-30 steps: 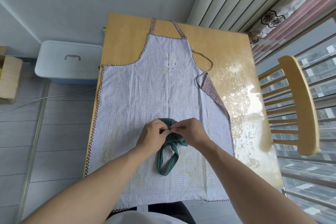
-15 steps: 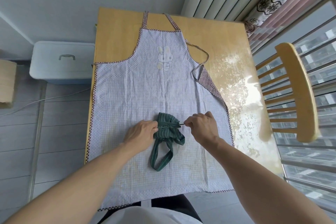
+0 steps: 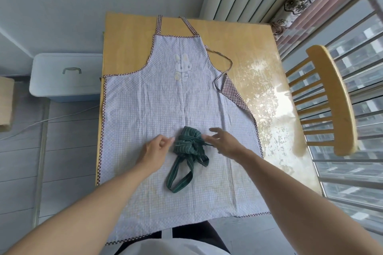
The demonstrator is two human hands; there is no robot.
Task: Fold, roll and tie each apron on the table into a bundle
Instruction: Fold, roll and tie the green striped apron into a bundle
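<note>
Both hands have let go: half a second back the right hand was pulling a thin tie sideways and the left hand was braced on the roll, and now the two are off the cloth. Right fingers are spread and loose, hovering just over the bundle's right end; left fingers are relaxed and lightly bent, just beside its left end, pinching nothing. Between them sits the green bundle, a short fat roll of dark striped cloth cinched across its middle by its own strap, the knot bunched on top, a thin tail poking out to the right under the right hand. Its wide neck loop trails flat toward the person. Looks like the tying step on this one is just finished. It lies on the checked apron, pale lilac, crinkled, spread flat with a rabbit patch on the bib and brown dotted trim, one side corner flipped over. That one is still to do, so the next move calls for lifting the bundle clear onto the bare wooden table, then folding the checked sides inward. Soft, limp fabric; expect it to slide.
</note>
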